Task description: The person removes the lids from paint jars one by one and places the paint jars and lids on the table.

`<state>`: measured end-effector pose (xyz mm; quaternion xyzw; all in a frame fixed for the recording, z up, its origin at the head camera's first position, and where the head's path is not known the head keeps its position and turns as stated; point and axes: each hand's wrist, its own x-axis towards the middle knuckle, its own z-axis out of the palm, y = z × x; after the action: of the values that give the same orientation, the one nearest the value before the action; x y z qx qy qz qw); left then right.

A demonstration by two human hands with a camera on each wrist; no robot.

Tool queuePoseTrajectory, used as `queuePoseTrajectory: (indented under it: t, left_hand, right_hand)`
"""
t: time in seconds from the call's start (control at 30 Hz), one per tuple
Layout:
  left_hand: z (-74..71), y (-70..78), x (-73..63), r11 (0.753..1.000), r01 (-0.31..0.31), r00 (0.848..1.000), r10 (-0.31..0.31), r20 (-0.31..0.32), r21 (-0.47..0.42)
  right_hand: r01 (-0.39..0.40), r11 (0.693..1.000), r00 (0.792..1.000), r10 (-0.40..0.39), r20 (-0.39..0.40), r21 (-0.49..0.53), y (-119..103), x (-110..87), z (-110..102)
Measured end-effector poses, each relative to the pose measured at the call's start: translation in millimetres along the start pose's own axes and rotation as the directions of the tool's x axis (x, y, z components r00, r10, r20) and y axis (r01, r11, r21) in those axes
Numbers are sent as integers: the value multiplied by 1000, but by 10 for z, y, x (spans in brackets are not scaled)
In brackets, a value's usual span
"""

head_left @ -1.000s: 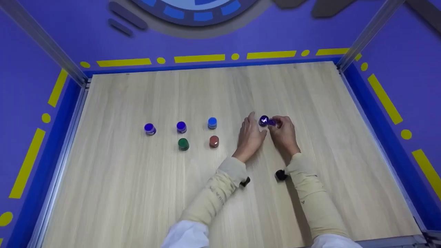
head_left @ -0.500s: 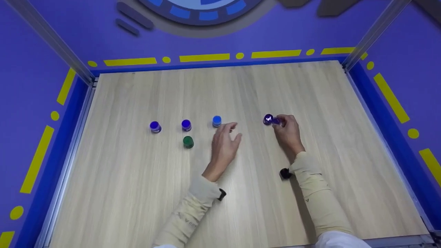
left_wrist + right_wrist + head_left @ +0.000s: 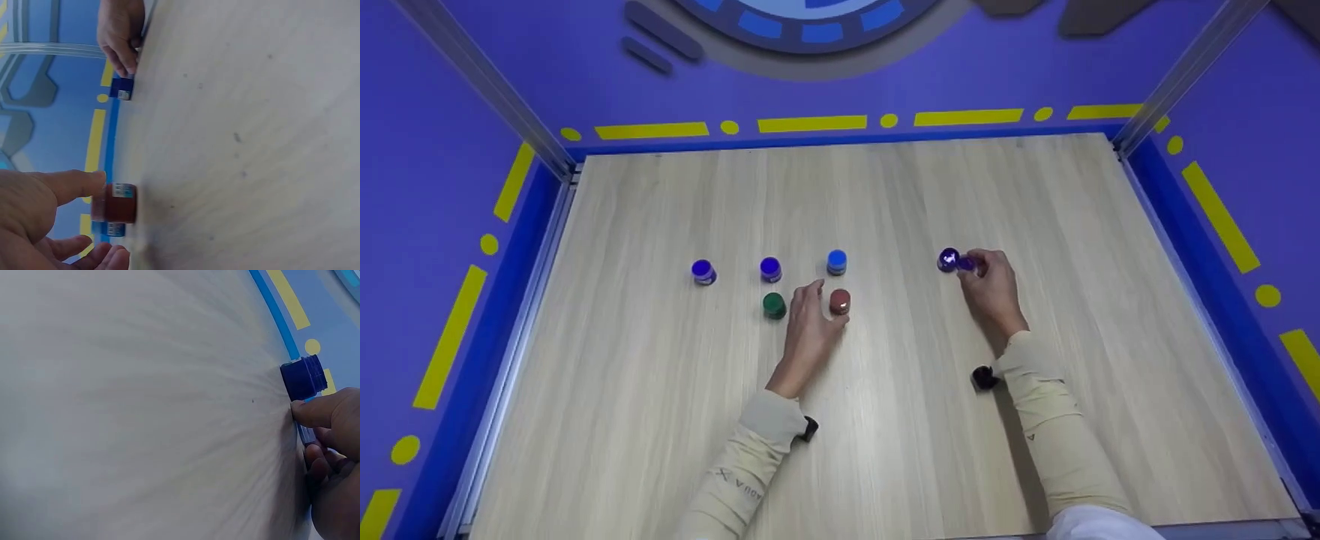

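Right hand [image 3: 996, 291] at the right of the group, thumb and fingertips pinching a small purple lid [image 3: 967, 265] low by the desk [image 3: 907, 420], just beside an uncapped purple jar [image 3: 948, 259]; whether lid and jar touch, cannot tell. That jar stands upright, its threaded neck bare in the right wrist view and its dark contents glossy from above. Left hand [image 3: 810, 330] well apart from it, thumb and fingers spread around a red-brown jar [image 3: 840, 301]: thumb on the near right side, fingers on the left, a gap showing between fingers and jar. Thumb overlaps the cap edge in the left wrist view; contact uncertain. Red-brown jar upright, capped. Green jar [image 3: 774, 305] upright just left of the left hand's fingers. Behind these, a loose row, all upright: blue-capped jar [image 3: 837, 262] beyond the red-brown one, middle violet-capped jar [image 3: 770, 269] beyond the green, outer violet-capped jar [image 3: 703, 272] farthest left. Both forearms in beige sleeves [image 3: 1072, 442]. Violet-blue panels [image 3: 810, 94] with yellow dashes along the back and sides.
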<state>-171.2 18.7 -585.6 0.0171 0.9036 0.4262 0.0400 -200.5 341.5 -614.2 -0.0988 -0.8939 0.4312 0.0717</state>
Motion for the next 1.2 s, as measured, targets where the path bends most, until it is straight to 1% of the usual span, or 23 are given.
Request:
queuePoseTrajectory:
  t: [0.07,0.2,0.3,0.4,0.57,0.8,0.97,1.03,1.1,1.2]
  left_hand:
    - [31,-30,17,1000,-9,1000,9,3,2]
    - [73,-61,41,999,-45,999,45,-3,-19]
    - [90,-69,48,998,-65,998,65,11,-27]
    - [99,-75,46,997,-72,997,73,24,-18]
    - [110,-71,38,995,-100,995,100,24,5]
    - [153,-34,-20,992,-120,991,117,70,26]
    - [178,3,-81,989,-138,988,133,77,54]
    - [190,20,-108,988,-143,986,137,92,61]
    - [206,34,-136,987,-144,984,136,111,70]
    - [227,54,-183,986,-153,980,143,136,65]
  right_hand:
    - [-8,1000,1000,8,5,-5,-6,-10,11]
    - [-29,1000,999,29,15,-9,-21,-29,33]
    - [-26,1000,1000,26,5,-5,-36,-38,45]
    - [-18,1000,1000,18,5,-3,-52,-45,61]
    - [-21,1000,1000,21,18,7,-63,-59,79]
    - [-35,999,999,35,6,-6,-43,-65,63]
    - [5,1000,1000,-5,2,-20,-24,-37,35]
    - [9,1000,1000,-9,-3,-8,-7,-27,13]
    - [-9,1000,1000,9,-3,24,8,-32,-21]
    - [-46,992,999,48,-9,117,25,-52,-94]
